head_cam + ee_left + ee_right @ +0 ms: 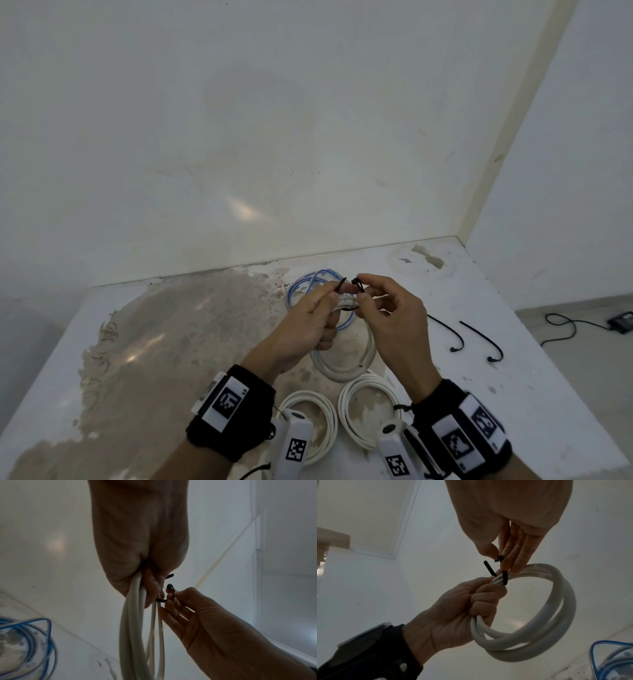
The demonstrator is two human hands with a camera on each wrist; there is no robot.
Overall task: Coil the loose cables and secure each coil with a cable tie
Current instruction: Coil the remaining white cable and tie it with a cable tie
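Table [513,394] – left hand [308,318] grips coil [556,615].

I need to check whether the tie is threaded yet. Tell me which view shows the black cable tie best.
The right wrist view: the black cable tie loops under the white coil, both ends apart and unthreaded. The left wrist view shows only its head and tip beside dark fingers. The head view shows it small, mostly covered.

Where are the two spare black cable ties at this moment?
In the head view, the two spare cable ties lie on the table to the right of the right hand, apart from every coil.
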